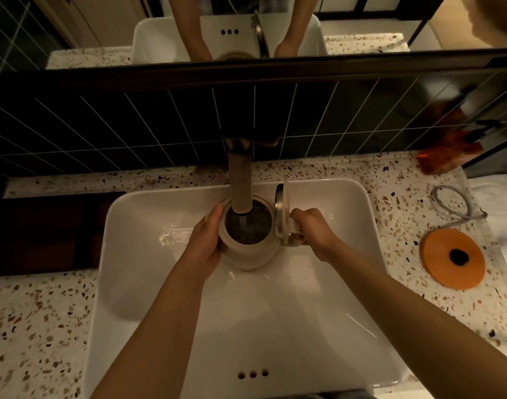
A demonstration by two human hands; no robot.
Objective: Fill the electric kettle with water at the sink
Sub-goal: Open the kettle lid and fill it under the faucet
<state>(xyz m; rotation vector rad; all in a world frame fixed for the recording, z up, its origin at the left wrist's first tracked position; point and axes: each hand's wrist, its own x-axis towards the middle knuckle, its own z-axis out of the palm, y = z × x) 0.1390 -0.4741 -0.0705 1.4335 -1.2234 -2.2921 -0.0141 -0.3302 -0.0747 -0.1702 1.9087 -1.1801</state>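
Note:
A cream electric kettle (pixel 251 253) is held inside the white sink (pixel 318 326), directly under the faucet spout (pixel 240 180). Its lid (pixel 281 214) is flipped up on the right side. Water runs from the spout into the open mouth, and the dark inside shows rippling water. My left hand (pixel 204 241) wraps around the kettle's left side. My right hand (pixel 311 230) grips the kettle's handle on the right, behind the raised lid.
The orange round kettle base (pixel 454 259) with its grey cord (pixel 451 205) lies on the speckled counter (pixel 30 326) right of the sink. An orange bottle (pixel 448 156) stands at the back right. Dark tiles and a mirror rise behind the faucet.

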